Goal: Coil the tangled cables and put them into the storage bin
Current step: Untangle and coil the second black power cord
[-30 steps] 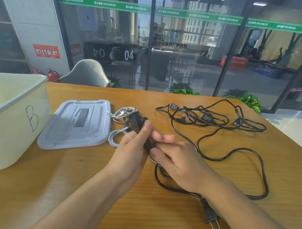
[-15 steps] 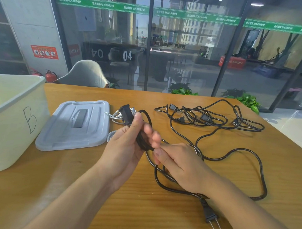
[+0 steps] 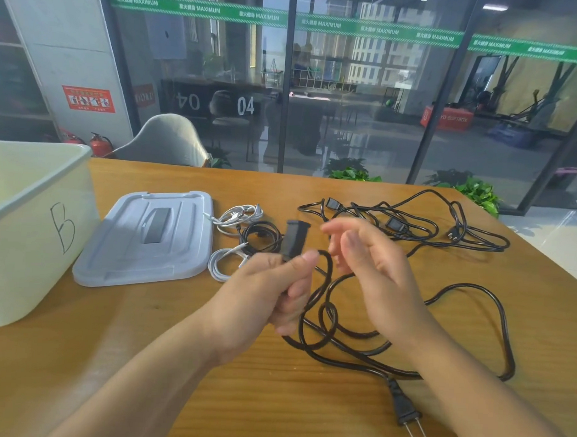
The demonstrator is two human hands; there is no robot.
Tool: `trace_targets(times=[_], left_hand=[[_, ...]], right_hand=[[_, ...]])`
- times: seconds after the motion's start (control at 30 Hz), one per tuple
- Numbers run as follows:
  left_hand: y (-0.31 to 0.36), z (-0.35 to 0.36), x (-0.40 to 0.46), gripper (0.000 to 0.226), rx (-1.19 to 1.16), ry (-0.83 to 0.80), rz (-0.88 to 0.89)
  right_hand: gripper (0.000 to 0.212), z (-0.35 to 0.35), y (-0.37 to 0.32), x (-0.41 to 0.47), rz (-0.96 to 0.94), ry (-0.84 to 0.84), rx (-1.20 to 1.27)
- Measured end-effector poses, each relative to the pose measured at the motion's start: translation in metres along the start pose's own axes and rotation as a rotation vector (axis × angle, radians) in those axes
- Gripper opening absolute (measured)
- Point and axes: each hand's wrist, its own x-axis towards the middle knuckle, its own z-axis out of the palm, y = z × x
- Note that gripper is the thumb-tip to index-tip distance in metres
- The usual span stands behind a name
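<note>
Right hand [image 3: 373, 270] has let go & lifted, fingers loose, while left hand [image 3: 278, 293] grips black cable [image 3: 316, 320] connector end above table [image 3: 241, 396]; loop could slip, retangling w/ slack.

- Storage bin [image 3: 35, 229], marked "B", runs off the left edge; its inside cannot be seen.
- Right hand [image 3: 373, 270]: fingers motion-blurred.
- Left hand [image 3: 268, 292] hides part of the black power cable [image 3: 319, 320] it grips.
- Red wall notice [image 3: 88, 99]: text too small to read.
</note>
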Motion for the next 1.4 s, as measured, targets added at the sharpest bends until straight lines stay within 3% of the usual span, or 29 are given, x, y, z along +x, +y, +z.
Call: trace_targets(times=[0.17,0.53,0.77,0.87,0.93,1.07,1.23,1.4], left_hand=[[-0.006,0.012,-0.001,0.052,0.244,-0.065,-0.062],[-0.010,0.014,0.002,0.043,-0.081,-0.106,-0.076],[-0.010,0.008,0.003,0.043,-0.097,-0.140,-0.035],[-0.006,0.000,0.003,0.041,-0.185,-0.071,-0.001],[-0.001,-0.009,0.003,0.040,-0.261,-0.047,0.029],[0.008,-0.020,0.000,0.039,-0.393,-0.025,0.056],[0.015,-0.024,-0.003,0.041,-0.528,-0.041,0.049],[0.020,-0.021,-0.006,0.037,-0.536,-0.055,0.014]], right_hand=[[0.024,0.001,0.002,0.000,0.013,-0.087,-0.026],[0.027,0.005,0.002,-0.001,0.125,-0.067,0.212],[0.033,0.003,0.009,0.001,0.125,-0.073,0.252],[0.054,-0.005,0.015,0.002,0.162,-0.131,0.127],[0.063,-0.012,0.020,0.000,0.228,-0.285,-0.035],[0.029,-0.022,0.021,-0.001,0.209,-0.536,-0.297],[0.041,-0.040,0.019,0.007,0.212,-0.612,-0.406],[0.066,-0.064,0.027,0.015,0.281,-0.591,-0.593]])
